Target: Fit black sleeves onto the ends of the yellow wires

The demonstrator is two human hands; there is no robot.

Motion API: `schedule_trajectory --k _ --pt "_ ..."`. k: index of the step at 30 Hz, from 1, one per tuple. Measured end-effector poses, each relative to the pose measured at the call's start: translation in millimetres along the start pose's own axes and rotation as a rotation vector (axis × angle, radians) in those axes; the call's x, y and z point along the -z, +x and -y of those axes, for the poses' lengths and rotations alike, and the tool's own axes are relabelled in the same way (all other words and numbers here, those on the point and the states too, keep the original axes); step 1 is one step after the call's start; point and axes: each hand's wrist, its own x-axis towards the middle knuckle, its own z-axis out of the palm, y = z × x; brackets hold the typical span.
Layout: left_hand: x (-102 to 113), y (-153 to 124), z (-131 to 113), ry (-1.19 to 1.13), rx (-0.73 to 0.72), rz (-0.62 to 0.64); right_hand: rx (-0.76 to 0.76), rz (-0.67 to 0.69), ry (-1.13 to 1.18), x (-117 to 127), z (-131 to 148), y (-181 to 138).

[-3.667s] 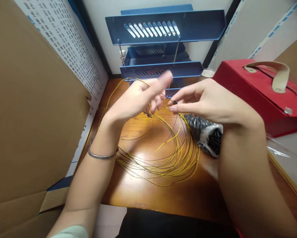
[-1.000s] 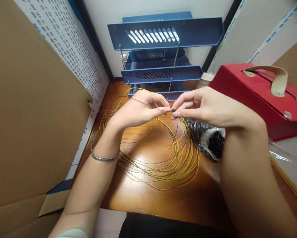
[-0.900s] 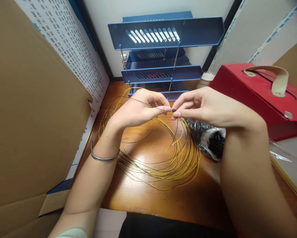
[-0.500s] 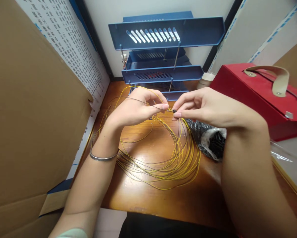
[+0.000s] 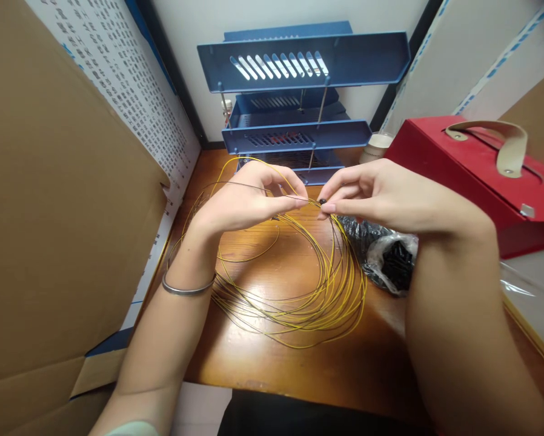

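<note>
My left hand (image 5: pixel 249 203) is closed in a pinch on a thin dark wire (image 5: pixel 249 183) that arcs back over its knuckles. My right hand (image 5: pixel 381 194) pinches a tiny black bead-like part (image 5: pixel 322 201) right at the wire's tip, so the fingertips of both hands almost touch above the wooden desk (image 5: pixel 272 357). Below them lies a loose coil of yellow and dark wires (image 5: pixel 317 297). A metal bangle sits on my left wrist.
A blue three-tier metal tray rack (image 5: pixel 303 60) stands at the back of the desk. A red box with a tan handle (image 5: pixel 476 175) is at the right, a black plastic bag (image 5: pixel 385 257) beside the coil. Cardboard panels (image 5: pixel 58 200) wall in the left side.
Some seconds ago my left hand was open and raised; it has since closed on the dark wire and met my right hand. Over the last second both hands barely shift.
</note>
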Motion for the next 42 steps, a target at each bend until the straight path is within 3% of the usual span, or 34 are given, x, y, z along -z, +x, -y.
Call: schedule_trajectory --k 3,9,22,28,30,39,42 --pt "-6.3 2.2 -0.8 -0.017 -0.020 0.061 0.020 -0.006 0.012 -1.4 2.2 -0.1" --pt "-15.4 5.3 -2.0 -0.018 -0.020 0.028 0.045 0.008 0.070 -3.8 4.0 0.8" --pt "-9.6 7.7 2.8 -0.090 -0.036 -0.292 0.020 0.052 0.070 -0.8 2.6 -0.1" --pt "-15.9 8.4 0.0 -0.029 -0.019 -0.003 0.036 0.033 0.092 -2.0 4.0 -0.5" --pt "-16.6 8.4 -0.3 -0.013 -0.025 0.024 0.034 0.039 0.098 -2.2 4.4 -0.5" --pt "-11.1 9.4 -2.2 -0.037 -0.030 -0.226 0.040 0.084 0.040 -0.3 2.1 0.9" --pt "-10.5 9.1 -0.9 -0.058 -0.020 -0.243 0.035 0.084 0.037 -0.5 2.0 0.7"
